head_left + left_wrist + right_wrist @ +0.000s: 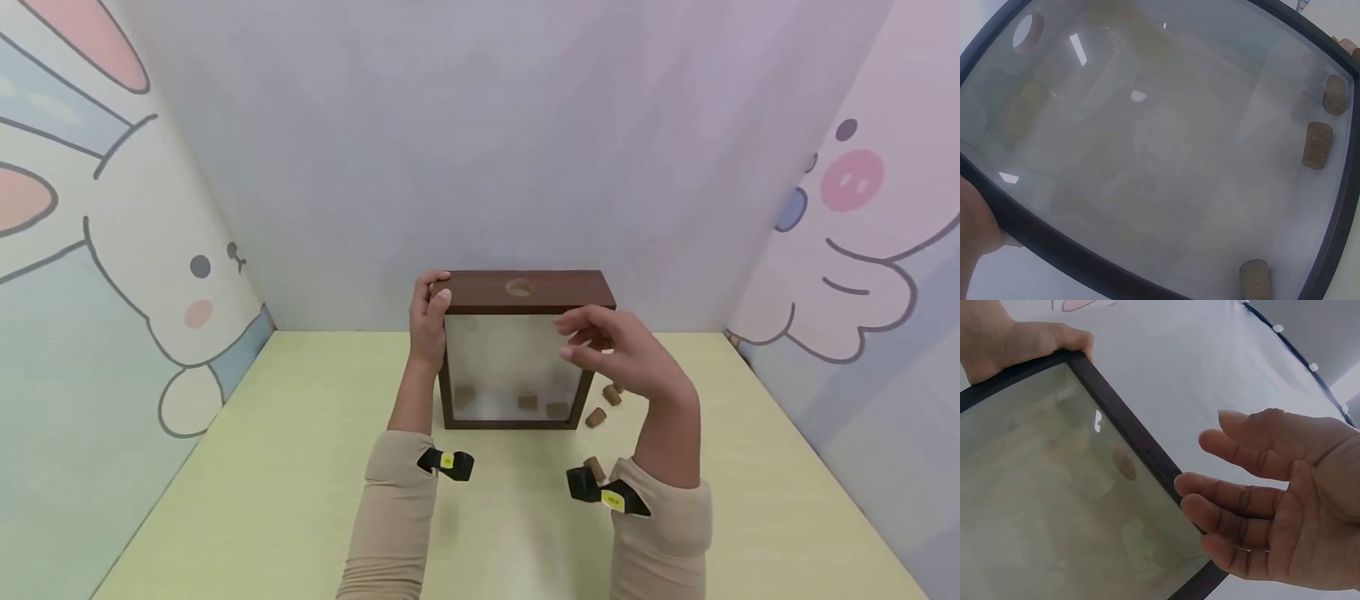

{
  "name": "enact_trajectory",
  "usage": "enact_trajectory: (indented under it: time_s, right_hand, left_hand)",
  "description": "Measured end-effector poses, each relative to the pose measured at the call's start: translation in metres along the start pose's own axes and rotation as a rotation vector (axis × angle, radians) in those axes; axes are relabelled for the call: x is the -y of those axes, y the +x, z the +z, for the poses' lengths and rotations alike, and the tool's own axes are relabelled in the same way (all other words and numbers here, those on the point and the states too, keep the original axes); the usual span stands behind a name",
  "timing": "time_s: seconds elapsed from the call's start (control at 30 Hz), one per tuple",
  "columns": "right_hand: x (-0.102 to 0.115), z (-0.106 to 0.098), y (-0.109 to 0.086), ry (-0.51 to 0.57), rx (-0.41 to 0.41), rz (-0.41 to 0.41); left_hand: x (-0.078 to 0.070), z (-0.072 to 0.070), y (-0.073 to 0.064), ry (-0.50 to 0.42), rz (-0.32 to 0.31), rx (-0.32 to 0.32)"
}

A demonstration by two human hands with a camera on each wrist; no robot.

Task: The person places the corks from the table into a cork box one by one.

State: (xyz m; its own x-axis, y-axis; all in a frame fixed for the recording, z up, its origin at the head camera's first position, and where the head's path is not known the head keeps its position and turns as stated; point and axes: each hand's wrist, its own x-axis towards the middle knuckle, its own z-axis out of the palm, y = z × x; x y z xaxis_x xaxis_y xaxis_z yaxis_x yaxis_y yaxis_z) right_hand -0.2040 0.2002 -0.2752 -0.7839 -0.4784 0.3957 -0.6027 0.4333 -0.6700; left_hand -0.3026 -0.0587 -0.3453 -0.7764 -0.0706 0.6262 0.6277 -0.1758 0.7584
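A dark brown shadow box point(480, 292) with a clear front stands upright on the table, a round hole point(519, 287) in its top edge. My left hand point(429, 327) grips its upper left corner, thumb in front and fingers over the top. Three corks lie inside along the bottom; one cork point(1318, 145) shows clearly in the left wrist view. My right hand point(630, 350) hovers before the upper right of the box. Its fingers point(1235, 519) are loosely bent, palm visible in the right wrist view, and nothing is between them.
Several loose corks lie right of the box, among them one cork point(596, 417) near its lower corner and another cork point(595, 468) by the right wrist camera point(583, 484). The pale yellow-green table point(315, 500) meets a plain back wall point(465, 150) and side walls with cartoon animals.
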Motion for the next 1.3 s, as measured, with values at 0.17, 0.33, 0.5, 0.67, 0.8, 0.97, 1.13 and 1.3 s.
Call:
enact_trajectory:
  time_s: [0.17,0.33,0.5,0.67,0.8,0.97,1.13,1.3]
  right_hand:
    - [-0.008,0.010,-0.011,0.047,-0.047,0.023]
    - [-0.017,0.017,-0.021,0.109,-0.071,0.058]
    - [-0.027,0.021,-0.031,0.157,-0.092,0.084]
    - [-0.037,0.026,-0.041,0.210,-0.112,0.132]
    - [-0.045,0.030,-0.049,0.227,-0.120,0.170]
    - [-0.056,0.031,-0.058,0.249,-0.140,0.205]
    - [-0.066,0.030,-0.065,0.266,-0.153,0.204]
    - [-0.076,0.028,-0.074,0.227,-0.191,0.275]
  left_hand:
    - [-0.006,-0.001,-0.001,-0.016,-0.008,0.009]
    - [-0.025,0.003,-0.004,-0.006,-0.017,0.026]
    - [-0.035,0.006,-0.006,0.013,-0.021,0.034]
    - [-0.034,0.004,-0.006,0.021,-0.025,0.041]
    - [-0.032,0.005,-0.006,0.004,-0.021,0.041]
    - [-0.031,0.005,-0.006,0.003,-0.021,0.044]
    - [-0.032,0.004,-0.006,0.015,-0.022,0.038]
    - [-0.033,0.005,-0.006,0.024,-0.022,0.037]
